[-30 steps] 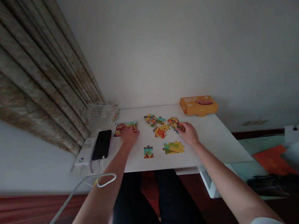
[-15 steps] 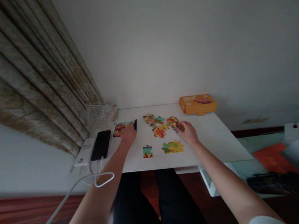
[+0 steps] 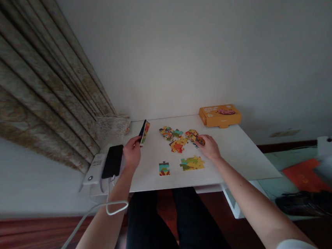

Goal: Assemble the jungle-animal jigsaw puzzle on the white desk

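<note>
My left hand [image 3: 132, 152] is closed on a thin picture booklet [image 3: 145, 133] and holds it up on edge at the table's left side. Its dark outer side and a strip of coloured picture show. My right hand [image 3: 209, 147] rests at the right-hand cluster of jigsaw puzzle pieces [image 3: 193, 135], its fingers closed on pieces there. More loose puzzle pieces [image 3: 178, 144] lie to the left of that hand. Closer to me are a single upright puzzle piece [image 3: 164, 168] and a joined yellow-green puzzle section [image 3: 192, 163], both flat on the table.
An orange puzzle box [image 3: 220, 116] stands at the back right of the white table [image 3: 233, 157]. On the left, a black phone [image 3: 112, 161] with a white cable [image 3: 83, 215] lies by a white box [image 3: 94, 169]. A woven basket [image 3: 111, 125] sits behind, near the curtain [image 3: 41, 81].
My left hand has lifted the booklet from flat on the table and tipped it up on edge, drawing back slightly left. My right hand has stayed at the pieces.
</note>
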`<action>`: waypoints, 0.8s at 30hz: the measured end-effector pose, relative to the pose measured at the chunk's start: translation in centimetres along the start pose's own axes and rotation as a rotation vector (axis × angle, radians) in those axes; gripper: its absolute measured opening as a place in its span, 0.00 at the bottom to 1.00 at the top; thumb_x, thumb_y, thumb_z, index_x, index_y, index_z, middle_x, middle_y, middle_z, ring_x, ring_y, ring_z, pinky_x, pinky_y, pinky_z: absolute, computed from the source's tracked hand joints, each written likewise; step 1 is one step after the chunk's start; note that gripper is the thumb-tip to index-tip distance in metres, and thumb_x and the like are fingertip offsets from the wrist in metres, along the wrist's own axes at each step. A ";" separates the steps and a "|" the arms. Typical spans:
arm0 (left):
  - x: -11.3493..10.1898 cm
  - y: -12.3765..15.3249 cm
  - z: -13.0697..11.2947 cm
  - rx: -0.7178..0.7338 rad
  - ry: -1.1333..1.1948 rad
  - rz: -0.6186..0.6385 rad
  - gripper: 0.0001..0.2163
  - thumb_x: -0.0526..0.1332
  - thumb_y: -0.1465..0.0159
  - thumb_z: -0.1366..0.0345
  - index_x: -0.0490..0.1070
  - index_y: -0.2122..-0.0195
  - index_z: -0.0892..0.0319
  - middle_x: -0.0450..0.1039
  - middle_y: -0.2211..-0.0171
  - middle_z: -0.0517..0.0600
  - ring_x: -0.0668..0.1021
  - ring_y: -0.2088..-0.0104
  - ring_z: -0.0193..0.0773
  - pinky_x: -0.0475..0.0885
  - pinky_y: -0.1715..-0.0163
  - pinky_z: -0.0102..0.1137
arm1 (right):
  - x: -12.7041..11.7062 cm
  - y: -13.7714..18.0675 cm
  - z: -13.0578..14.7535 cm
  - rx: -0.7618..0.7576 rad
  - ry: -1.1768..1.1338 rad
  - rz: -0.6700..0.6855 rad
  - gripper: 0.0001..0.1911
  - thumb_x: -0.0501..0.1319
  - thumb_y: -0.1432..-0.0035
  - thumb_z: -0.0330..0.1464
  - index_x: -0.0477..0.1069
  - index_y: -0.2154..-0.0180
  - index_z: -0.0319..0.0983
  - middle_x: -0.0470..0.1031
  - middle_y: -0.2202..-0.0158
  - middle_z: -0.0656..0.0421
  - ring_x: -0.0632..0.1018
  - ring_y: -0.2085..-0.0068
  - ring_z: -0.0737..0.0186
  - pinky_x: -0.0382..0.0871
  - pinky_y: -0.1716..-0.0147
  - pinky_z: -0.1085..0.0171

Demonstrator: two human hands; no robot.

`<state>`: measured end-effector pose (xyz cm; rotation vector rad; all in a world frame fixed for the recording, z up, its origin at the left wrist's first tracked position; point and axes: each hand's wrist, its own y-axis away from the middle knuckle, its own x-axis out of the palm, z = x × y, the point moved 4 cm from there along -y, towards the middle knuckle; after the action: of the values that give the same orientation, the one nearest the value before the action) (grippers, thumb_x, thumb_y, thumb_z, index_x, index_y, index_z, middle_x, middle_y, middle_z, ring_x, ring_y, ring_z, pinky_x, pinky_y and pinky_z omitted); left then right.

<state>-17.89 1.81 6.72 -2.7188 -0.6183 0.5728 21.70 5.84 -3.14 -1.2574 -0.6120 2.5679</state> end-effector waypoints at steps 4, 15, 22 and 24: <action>-0.7 -0.3 1.8 -0.257 0.334 -0.143 0.14 0.66 0.44 0.56 0.79 0.63 0.61 0.80 0.66 0.52 0.82 0.67 0.41 0.80 0.67 0.34 | 0.0 0.0 -0.1 0.003 0.011 0.001 0.23 0.58 0.35 0.52 0.77 0.54 0.42 0.80 0.53 0.48 0.78 0.55 0.46 0.72 0.52 0.48; -4.0 -2.6 2.0 -0.295 0.435 -0.342 0.19 0.66 0.49 0.66 0.70 0.55 0.56 0.74 0.70 0.42 0.78 0.73 0.30 0.71 0.76 0.22 | 0.1 0.1 -0.1 -0.003 0.017 -0.003 0.22 0.57 0.35 0.51 0.77 0.54 0.42 0.80 0.54 0.48 0.77 0.55 0.47 0.72 0.52 0.49; -4.2 -5.5 0.8 -0.378 0.617 -0.115 0.17 0.63 0.53 0.72 0.74 0.60 0.58 0.76 0.71 0.45 0.78 0.72 0.34 0.74 0.71 0.27 | 0.0 0.0 0.0 -0.011 0.018 -0.001 0.22 0.57 0.35 0.51 0.77 0.54 0.42 0.80 0.54 0.48 0.78 0.54 0.46 0.72 0.51 0.48; -3.9 -6.9 -0.5 -0.324 0.578 -0.013 0.16 0.62 0.54 0.71 0.75 0.62 0.59 0.77 0.70 0.47 0.79 0.71 0.37 0.75 0.70 0.29 | 0.0 0.1 0.1 -0.010 0.023 -0.006 0.22 0.57 0.35 0.52 0.77 0.55 0.42 0.80 0.54 0.47 0.78 0.54 0.46 0.72 0.51 0.48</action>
<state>-23.27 5.82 10.90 -2.9580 -0.6061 -0.3504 21.63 5.76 -3.13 -1.2846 -0.6237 2.5446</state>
